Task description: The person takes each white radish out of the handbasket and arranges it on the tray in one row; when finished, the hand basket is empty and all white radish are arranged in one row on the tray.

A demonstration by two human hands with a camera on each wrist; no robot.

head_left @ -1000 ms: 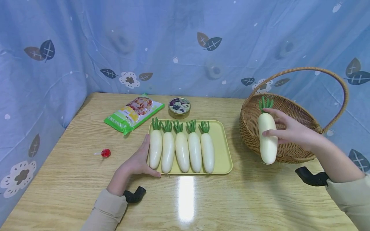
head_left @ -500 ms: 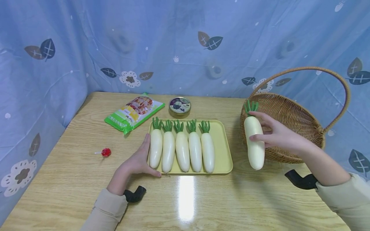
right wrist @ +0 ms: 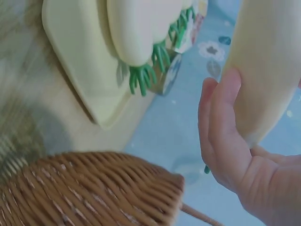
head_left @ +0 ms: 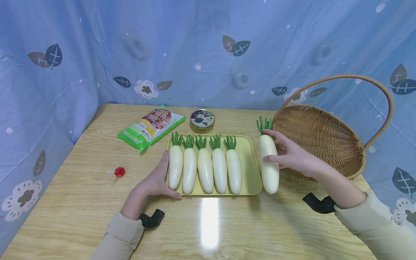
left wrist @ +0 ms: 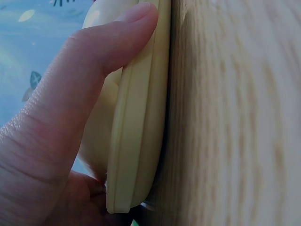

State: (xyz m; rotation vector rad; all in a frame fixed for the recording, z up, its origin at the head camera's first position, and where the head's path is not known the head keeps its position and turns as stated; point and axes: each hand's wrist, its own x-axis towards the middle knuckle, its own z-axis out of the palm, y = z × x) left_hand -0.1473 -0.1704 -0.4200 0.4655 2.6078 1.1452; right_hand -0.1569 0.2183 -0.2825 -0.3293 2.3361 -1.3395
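Observation:
My right hand (head_left: 290, 154) grips a white radish (head_left: 269, 169) with green leaf stubs, held beside the right edge of a yellow tray (head_left: 248, 180). In the right wrist view, the fingers (right wrist: 225, 110) curl against the side of that radish (right wrist: 268, 56). Several more white radishes (head_left: 204, 171) lie in a row on the tray, leaves pointing away from me. At the tray's near left corner my left hand (head_left: 155, 180) holds the edge. Its thumb (left wrist: 113, 44) lies over the tray's rim (left wrist: 134, 132) in the left wrist view, with the other fingers along the left side.
A wicker basket (head_left: 320, 135) with a tall handle stands at the right, tilted toward me. Behind the tray are a round tin (head_left: 202, 120) and a green food packet (head_left: 151, 126). A red lollipop (head_left: 119, 171) lies at the left. Blue curtain (head_left: 195, 47) surrounds the wooden table.
My right hand has carried the radish leftward, from over the basket's opening to the tray's right edge. My left hand has stayed at the tray corner.

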